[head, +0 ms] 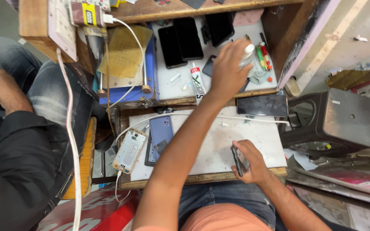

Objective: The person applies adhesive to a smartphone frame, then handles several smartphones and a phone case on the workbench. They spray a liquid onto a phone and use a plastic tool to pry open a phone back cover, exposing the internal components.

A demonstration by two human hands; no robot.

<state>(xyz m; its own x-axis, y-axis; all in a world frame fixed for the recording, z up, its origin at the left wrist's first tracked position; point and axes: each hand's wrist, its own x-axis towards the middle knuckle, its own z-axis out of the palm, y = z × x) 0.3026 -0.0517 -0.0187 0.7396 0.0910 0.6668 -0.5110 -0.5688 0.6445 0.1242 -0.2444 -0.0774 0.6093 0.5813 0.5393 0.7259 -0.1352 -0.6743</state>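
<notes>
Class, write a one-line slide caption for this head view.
Left hand reaches a small white bottle on the upper shelf; right hand holds a dark phone edge-on.

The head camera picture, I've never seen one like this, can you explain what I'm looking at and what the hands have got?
There is no machine here: a person wears a camera on the head, so you look down at their own two bare arms over a small white work board. The left hand reaches forward to the upper white shelf and closes on a small white bottle, beside red and green pens. The right hand holds a thin dark phone on edge. On the board lie a blue phone back, a white cable and a black screen panel; a pale opened phone frame lies at its left edge. Several black phones lie on the shelf. The dark sleeve at left is someone else's.
</notes>
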